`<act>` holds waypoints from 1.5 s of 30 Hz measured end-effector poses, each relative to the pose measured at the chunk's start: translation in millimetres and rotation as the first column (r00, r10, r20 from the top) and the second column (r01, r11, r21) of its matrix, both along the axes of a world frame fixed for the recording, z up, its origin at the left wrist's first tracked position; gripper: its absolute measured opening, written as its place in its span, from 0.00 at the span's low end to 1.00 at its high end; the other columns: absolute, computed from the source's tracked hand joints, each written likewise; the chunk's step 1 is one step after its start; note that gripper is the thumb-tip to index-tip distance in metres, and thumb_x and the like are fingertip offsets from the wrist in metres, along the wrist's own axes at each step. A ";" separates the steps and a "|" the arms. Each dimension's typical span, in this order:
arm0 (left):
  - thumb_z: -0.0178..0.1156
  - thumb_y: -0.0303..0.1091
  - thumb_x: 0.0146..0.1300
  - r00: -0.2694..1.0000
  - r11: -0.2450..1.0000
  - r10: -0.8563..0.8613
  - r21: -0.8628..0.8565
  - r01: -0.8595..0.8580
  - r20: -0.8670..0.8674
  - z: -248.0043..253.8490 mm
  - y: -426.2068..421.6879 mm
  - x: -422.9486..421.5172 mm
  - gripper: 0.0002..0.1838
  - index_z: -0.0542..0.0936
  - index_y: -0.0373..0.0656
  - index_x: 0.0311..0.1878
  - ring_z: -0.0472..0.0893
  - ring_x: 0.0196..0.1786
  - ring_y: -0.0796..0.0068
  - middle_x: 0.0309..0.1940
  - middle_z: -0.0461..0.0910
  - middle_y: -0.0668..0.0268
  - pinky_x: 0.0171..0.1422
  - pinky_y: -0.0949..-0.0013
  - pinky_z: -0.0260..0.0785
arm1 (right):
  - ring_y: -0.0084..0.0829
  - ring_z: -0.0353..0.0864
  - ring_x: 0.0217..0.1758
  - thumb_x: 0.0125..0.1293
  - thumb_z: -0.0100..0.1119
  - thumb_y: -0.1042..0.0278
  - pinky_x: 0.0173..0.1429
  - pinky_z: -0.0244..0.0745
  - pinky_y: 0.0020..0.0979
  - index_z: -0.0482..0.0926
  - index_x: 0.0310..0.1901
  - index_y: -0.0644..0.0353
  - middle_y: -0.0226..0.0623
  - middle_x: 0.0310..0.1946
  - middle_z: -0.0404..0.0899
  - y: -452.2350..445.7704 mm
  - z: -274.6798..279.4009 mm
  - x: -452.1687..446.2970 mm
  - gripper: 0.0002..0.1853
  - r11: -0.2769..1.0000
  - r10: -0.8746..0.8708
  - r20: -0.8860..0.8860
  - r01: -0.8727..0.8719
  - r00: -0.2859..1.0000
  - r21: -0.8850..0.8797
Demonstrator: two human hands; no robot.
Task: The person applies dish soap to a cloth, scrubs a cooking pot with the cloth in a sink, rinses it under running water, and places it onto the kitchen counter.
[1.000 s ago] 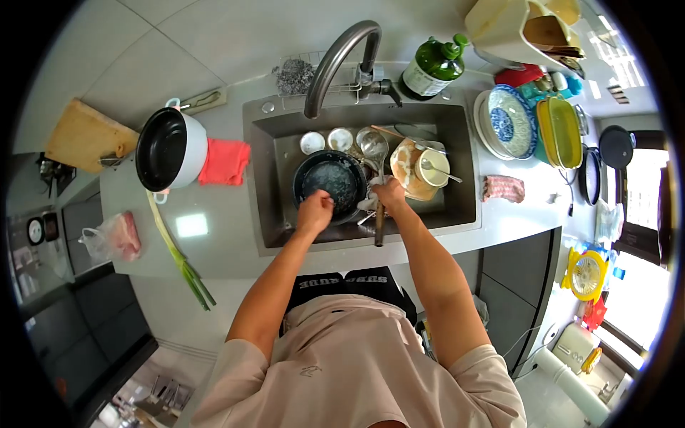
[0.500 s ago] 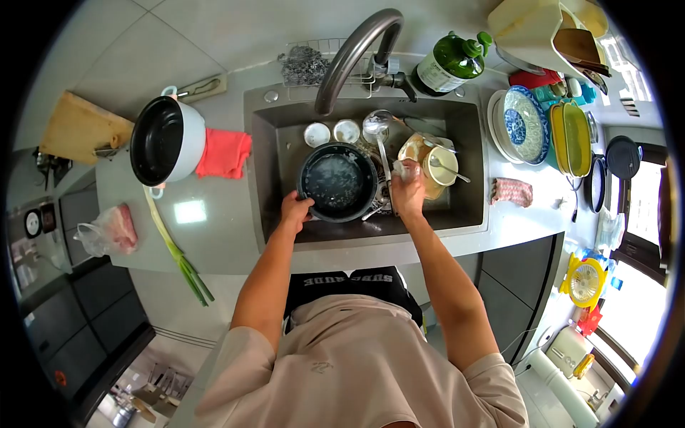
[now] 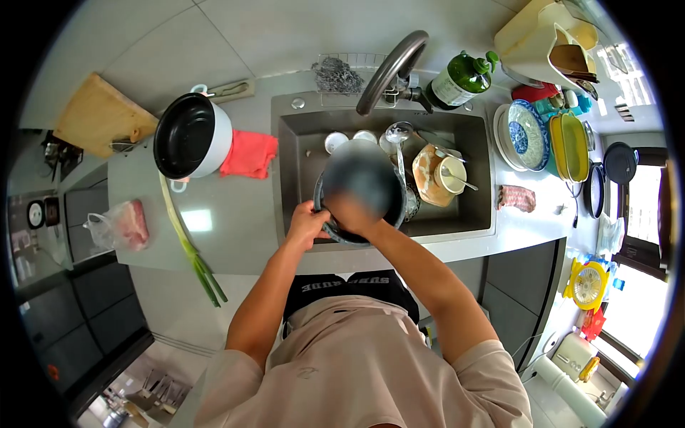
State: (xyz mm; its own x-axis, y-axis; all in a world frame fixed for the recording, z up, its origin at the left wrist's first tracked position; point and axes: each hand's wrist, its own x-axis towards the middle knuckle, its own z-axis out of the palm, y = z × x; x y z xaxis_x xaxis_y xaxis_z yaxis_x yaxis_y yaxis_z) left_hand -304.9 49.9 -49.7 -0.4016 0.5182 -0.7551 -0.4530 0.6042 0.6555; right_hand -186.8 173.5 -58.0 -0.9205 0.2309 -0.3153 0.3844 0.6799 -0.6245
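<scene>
My left hand (image 3: 307, 224) is closed on the near left rim of a round dark pot (image 3: 397, 207) in the sink. My right hand (image 3: 354, 214) reaches down inside the pot. A blur covers its fingers and most of the pot's interior, so anything it holds is hidden. Behind the pot are small white cups (image 3: 335, 142), partly covered by the blur. A metal ladle (image 3: 399, 133) leans just right of them. Farther right, a cream cup (image 3: 449, 176) with a spoon rests on an orange-and-white dish (image 3: 426, 175).
The faucet (image 3: 391, 68) arches over the sink (image 3: 297, 182). A green pump bottle (image 3: 457, 80) stands behind it. Left are a white pot (image 3: 214, 139), red cloth (image 3: 250, 152), green onion (image 3: 182, 232) and bagged meat (image 3: 130, 225). Stacked plates (image 3: 526, 135) and a patterned cloth (image 3: 516, 198) lie right.
My right hand has moved left from beside the dishes, where it held something whitish, into the dark pot. My left hand keeps its hold on the rim. The camera view has shifted slightly.
</scene>
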 end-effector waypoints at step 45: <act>0.60 0.24 0.66 0.982 0.967 0.176 0.177 -0.186 0.069 59.8 -181.1 -154.3 0.12 0.82 0.42 0.52 0.87 0.39 0.67 0.42 0.85 0.64 0.42 0.55 0.86 | 0.46 0.79 0.61 0.72 0.55 0.70 0.61 0.81 0.43 0.80 0.60 0.60 0.41 0.56 0.77 -87.1 72.9 -153.1 0.18 0.667 -0.347 -0.334 0.481 0.876 0.569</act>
State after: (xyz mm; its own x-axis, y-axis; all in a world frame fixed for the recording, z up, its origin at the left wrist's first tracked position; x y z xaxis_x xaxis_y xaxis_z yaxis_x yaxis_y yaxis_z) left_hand -459.3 -131.2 10.1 -0.4641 0.5710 -0.6772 -0.5800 0.3820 0.7195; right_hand -339.9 86.4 14.9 -0.7034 0.6815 0.2020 0.6482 0.7316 -0.2110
